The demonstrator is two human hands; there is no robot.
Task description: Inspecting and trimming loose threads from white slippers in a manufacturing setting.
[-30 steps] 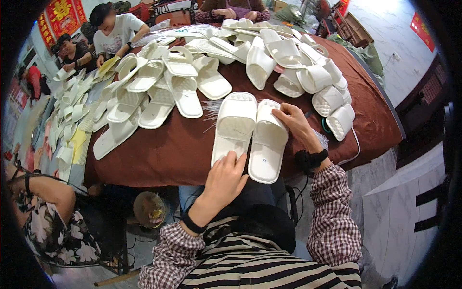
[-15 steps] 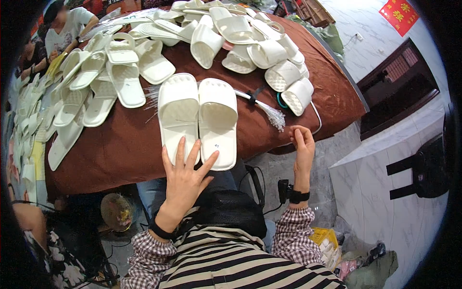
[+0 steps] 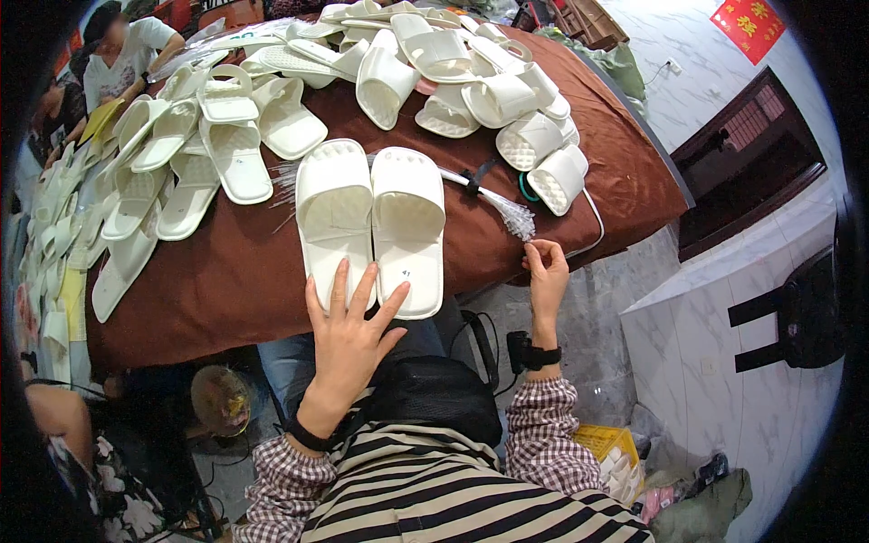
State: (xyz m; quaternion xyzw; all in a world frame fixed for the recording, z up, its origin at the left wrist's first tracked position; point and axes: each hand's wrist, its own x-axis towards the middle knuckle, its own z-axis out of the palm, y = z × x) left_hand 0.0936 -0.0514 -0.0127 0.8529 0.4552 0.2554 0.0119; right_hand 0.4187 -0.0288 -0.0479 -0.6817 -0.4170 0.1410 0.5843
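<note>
A pair of white slide slippers lies side by side near the table's front edge, the left slipper [image 3: 335, 195] against the right slipper [image 3: 408, 204], toes pointing away from me. My left hand [image 3: 348, 330] rests with fingers spread across the heel ends of both. Beyond the pair's right side lies a bundle of thin clear plastic strands [image 3: 507, 215], bound by a black band [image 3: 473, 184]. My right hand [image 3: 548, 271] pinches at the bundle's frayed near end, thumb and forefinger together. Exactly how many strands are between those fingertips is too small to see.
White slippers [image 3: 385, 81] are heaped across the back of the brown-covered table [image 3: 226, 290], with more along its left. Another person [image 3: 127, 59] works at the far left. A yellow crate [image 3: 606, 448] stands on the floor to my right. A green ring [image 3: 528, 187] lies beside the strands.
My right hand has moved left and slightly forward, from the table's edge to the end of the strand bundle. The left hand and the slipper pair stay where they were.
</note>
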